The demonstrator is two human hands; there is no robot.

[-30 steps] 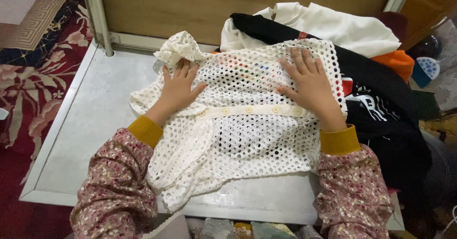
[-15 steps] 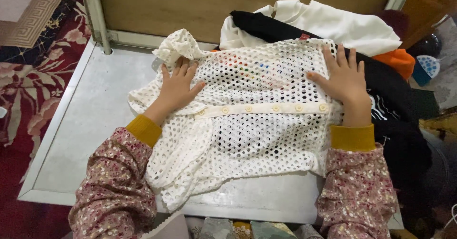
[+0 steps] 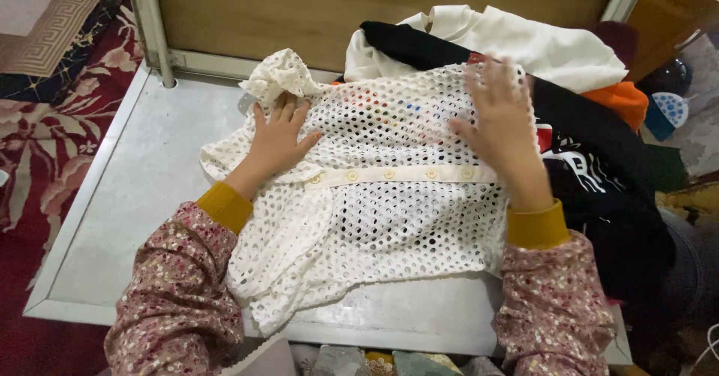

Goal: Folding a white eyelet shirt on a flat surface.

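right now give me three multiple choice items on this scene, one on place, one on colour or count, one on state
1. Where does the white mesh cardigan lie?
A. on the grey tabletop
B. on the carpet
C. on a hanger

2. What colour are the sleeve cuffs?
A. blue
B. mustard yellow
C. grey

3. How is the left hand?
A. clenched in a fist
B. gripping a button
C. flat, fingers spread, on the cardigan

Answers: 1 A, the cardigan is spread over the tabletop; 2 B, both cuffs are mustard; 3 C, the palm presses the mesh.

A grey metal-framed table (image 3: 142, 174) with a wooden back panel (image 3: 314, 9) stands on a red floral patterned carpet (image 3: 45, 136) under soft indoor light.
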